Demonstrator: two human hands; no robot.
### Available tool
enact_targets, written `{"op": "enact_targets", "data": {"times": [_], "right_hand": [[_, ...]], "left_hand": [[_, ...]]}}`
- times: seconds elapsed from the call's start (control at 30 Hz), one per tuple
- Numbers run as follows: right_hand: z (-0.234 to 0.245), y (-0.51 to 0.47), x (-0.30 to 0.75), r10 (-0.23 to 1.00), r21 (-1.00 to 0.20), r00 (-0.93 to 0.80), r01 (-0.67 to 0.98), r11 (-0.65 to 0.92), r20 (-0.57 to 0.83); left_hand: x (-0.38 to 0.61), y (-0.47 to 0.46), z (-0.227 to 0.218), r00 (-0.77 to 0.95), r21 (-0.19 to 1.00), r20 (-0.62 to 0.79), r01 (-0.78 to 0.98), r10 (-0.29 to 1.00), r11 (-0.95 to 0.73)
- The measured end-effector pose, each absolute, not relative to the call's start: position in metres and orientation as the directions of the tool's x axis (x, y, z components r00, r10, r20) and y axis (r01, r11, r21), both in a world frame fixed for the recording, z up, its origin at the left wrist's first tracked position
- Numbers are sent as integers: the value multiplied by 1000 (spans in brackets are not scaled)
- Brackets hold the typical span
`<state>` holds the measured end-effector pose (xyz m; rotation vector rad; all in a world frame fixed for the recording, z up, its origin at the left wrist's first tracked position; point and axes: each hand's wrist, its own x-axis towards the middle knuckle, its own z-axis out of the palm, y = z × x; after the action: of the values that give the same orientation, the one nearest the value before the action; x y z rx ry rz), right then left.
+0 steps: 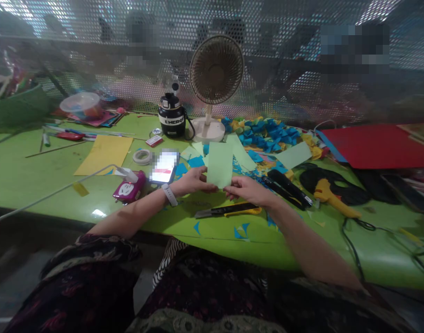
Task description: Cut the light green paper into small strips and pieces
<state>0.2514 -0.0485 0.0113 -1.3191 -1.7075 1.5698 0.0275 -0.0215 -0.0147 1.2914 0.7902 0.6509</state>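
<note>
My left fingers (208, 186) and right fingers (232, 190) grasp the green paper (220, 162), long axis pointing away from me, toward the fan (217, 69).

The scene is dim overall. White light comes through the holes of the metal mesh (94, 58), strongest at the upper left and upper right, and everything behind it looks grey and hazy. The phone (172, 163) glows, part of its display covered by square blocks; similar blocks hide patches beyond the mesh. A small white glare sits near the left front edge of the table (41, 162), with a softer sheen at right. The pale green paper (220, 165) looks evenly lit. Clothes (205, 296) and floor (10, 268) sink into shadow. Wide-angle distortion stretches the sides, where details blur
</note>
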Motion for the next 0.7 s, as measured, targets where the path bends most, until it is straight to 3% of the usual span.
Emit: {"op": "enact_targets", "data": {"times": [0.37, 0.57, 0.7], "right_hand": [[24, -36, 278, 907, -923, -355, 374, -84, -226], [21, -42, 265, 879, -922, -390, 367, -122, -272], [15, -44, 255, 888, -930, -381, 349, -118, -256]], "left_hand": [[14, -12, -2, 581, 985, -143, 8, 801, 170], [22, -20, -7, 519, 954, -165, -130, 839, 269], [30, -26, -14, 504, 976, -111, -108, 857, 190]]}}
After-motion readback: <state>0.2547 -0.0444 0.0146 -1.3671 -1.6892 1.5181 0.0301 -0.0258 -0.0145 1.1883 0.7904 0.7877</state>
